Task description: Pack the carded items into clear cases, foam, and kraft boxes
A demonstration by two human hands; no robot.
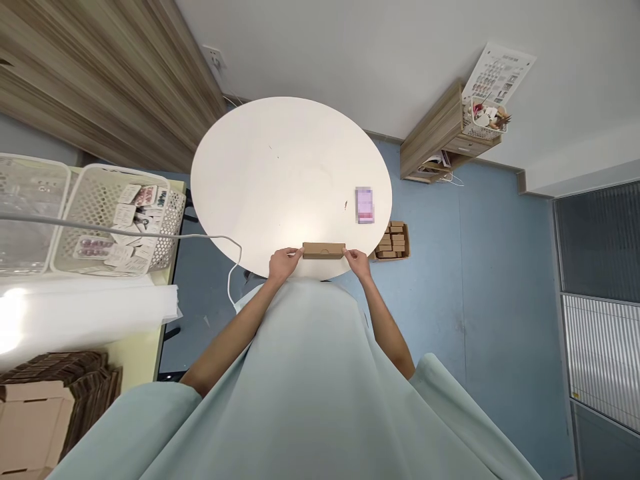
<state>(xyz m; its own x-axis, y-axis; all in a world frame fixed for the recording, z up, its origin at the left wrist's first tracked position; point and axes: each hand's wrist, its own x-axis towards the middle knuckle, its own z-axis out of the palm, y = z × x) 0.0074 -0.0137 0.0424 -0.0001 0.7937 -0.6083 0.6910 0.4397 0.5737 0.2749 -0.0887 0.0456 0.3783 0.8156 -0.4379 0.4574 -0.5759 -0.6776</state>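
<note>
A small brown cardboard box (324, 251), long and narrow, is held level at the near edge of the white oval table (280, 167). Its lid looks closed, with a small curved tab on the side facing me. My left hand (283, 263) grips the box's left end between thumb and fingers. At the opposite end, my right hand (359, 263) pinches the right corner the same way. Whether the box rests on the tabletop or hangs just above it, I cannot tell. A blurred pink and purple rectangle (365, 205) lies on the table to the right.
Below the table's right edge, a carton (407, 241) holds several small brown boxes. White baskets (173, 230) with packets, a clear plastic roll (90, 313) and stacked flat cardboard (35, 420) are on the left. A white cable (210, 236) crosses the table's left edge. A wooden cabinet (435, 130) stands back right.
</note>
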